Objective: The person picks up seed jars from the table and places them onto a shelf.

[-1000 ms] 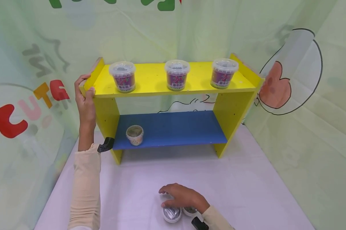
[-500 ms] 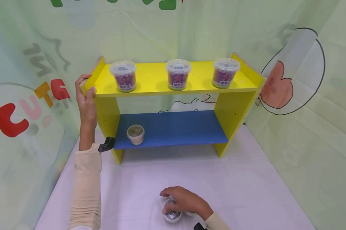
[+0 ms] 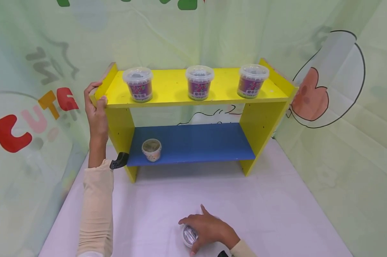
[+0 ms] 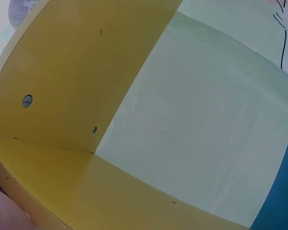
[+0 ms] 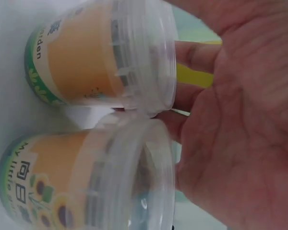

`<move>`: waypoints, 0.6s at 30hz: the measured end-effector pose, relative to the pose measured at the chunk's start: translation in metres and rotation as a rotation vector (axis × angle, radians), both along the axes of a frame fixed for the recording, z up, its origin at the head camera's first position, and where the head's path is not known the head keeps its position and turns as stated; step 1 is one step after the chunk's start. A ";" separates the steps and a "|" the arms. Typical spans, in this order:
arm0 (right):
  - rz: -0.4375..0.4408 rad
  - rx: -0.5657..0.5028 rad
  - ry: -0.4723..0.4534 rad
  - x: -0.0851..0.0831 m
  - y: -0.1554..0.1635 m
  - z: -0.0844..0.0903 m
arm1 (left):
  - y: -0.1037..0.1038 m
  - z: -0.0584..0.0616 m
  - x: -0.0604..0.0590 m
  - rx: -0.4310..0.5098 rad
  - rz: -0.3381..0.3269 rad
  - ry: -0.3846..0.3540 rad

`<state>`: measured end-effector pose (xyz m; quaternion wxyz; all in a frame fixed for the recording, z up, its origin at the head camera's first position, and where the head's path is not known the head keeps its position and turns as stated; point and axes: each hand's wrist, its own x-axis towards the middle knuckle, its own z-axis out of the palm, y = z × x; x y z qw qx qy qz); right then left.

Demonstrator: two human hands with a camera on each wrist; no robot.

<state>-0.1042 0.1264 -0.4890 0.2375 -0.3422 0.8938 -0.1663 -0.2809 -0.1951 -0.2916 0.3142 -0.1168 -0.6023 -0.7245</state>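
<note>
My left hand [image 3: 97,116] grips the upper left edge of a yellow and blue shelf [image 3: 193,142], thumb on the front. In the left wrist view, the yellow side board [image 4: 81,72] fills much of the picture. My right hand [image 3: 209,228] is spread over a clear-lidded plastic cup [image 3: 188,235] on the table, with index finger and thumb on opposite sides of its lid. The right wrist view shows two cups with orange labels standing close together, an upper cup [image 5: 81,57] and a sunflower cup [image 5: 48,187]; fingers [image 5: 197,56] reach behind the upper lid.
On the yellow top board stand a left purple cup [image 3: 139,87], a middle purple cup [image 3: 199,85] and a right purple cup [image 3: 252,84]. A small cup [image 3: 152,150] sits at the left of the blue board. Printed cloth [image 3: 328,157] surrounds the white table [image 3: 148,214].
My right hand has lowered toward the cup and spread, its thumb shifting from over the lid to the near side. The second table cup is now hidden in the head view. My left hand stays put.
</note>
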 end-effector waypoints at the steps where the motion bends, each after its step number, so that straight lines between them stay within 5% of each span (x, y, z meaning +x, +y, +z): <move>1: 0.012 0.023 0.013 0.001 0.000 0.000 | 0.000 0.000 0.000 0.002 0.001 0.001; 8: 0.046 0.079 0.060 0.005 -0.002 0.001 | 0.001 0.000 0.002 0.009 0.006 0.008; 18: -0.032 0.079 -0.014 0.004 -0.007 -0.001 | 0.001 0.001 0.003 -0.007 0.014 -0.014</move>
